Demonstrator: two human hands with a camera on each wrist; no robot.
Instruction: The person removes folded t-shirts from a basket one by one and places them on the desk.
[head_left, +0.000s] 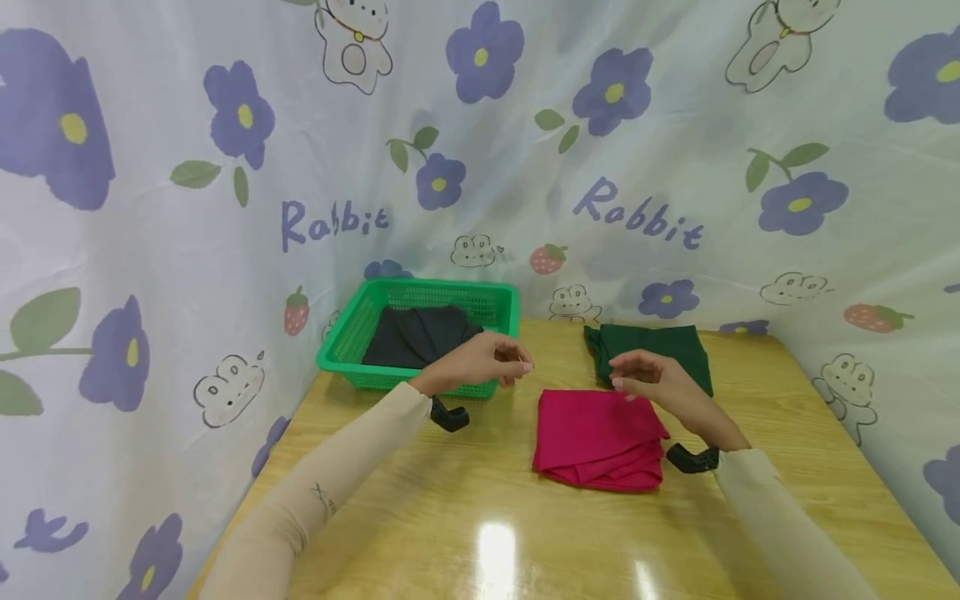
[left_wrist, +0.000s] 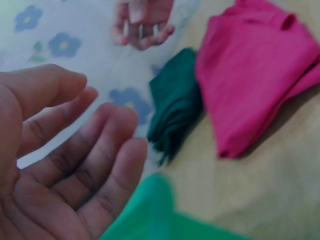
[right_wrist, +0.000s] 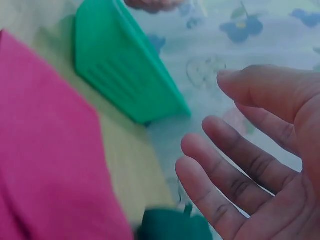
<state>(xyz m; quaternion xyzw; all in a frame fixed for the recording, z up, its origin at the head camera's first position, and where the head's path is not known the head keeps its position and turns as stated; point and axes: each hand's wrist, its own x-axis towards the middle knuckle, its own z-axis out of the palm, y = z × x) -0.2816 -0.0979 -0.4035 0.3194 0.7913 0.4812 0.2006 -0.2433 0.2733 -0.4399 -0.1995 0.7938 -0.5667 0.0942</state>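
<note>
My left hand (head_left: 483, 360) hovers by the right front corner of a green plastic basket (head_left: 512, 321), its fingers loosely bent with nothing in them. Inside the basket lies a black cloth (head_left: 420, 333). Above the folded pink cloth (head_left: 588, 429) is my right hand (head_left: 663, 387), also holding nothing, its fingers relaxed in the right wrist view. A folded dark green cloth (head_left: 675, 346) lies behind the pink one, partly covered from sight by that hand. Both cloths rest on the wooden table, and in the left wrist view the pink cloth (left_wrist: 255, 75) shows beside the green one (left_wrist: 177, 100).
The wooden table (head_left: 405, 517) reaches back to a white curtain (head_left: 510, 183) printed with flowers and rabbits, which also hangs along the left and right sides. The basket stands at the table's back left. A black wrist camera mount (head_left: 450, 415) sits below the left wrist.
</note>
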